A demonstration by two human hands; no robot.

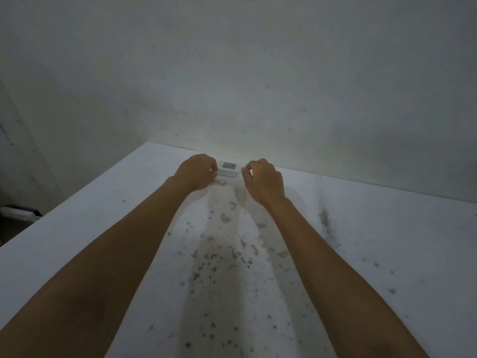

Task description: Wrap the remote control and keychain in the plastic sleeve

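Note:
A white remote control (pixel 228 169) with a small grey screen lies at the far edge of the white table (pixel 387 241), close to the wall. A small round keychain piece (pixel 221 181) sits just in front of it. My left hand (pixel 196 174) is curled at the remote's left end, fingers pinched there. My right hand (pixel 263 180) hovers at the remote's right end with fingers bent and pinched. The plastic sleeve is too faint to make out; whether either hand pinches it is unclear.
The tabletop is stained with dark specks down its middle (pixel 219 257) and a dark smear at the right (pixel 325 220). A bare grey wall (pixel 258 86) rises right behind the remote. The table's left edge drops off beside a dark object (pixel 18 213).

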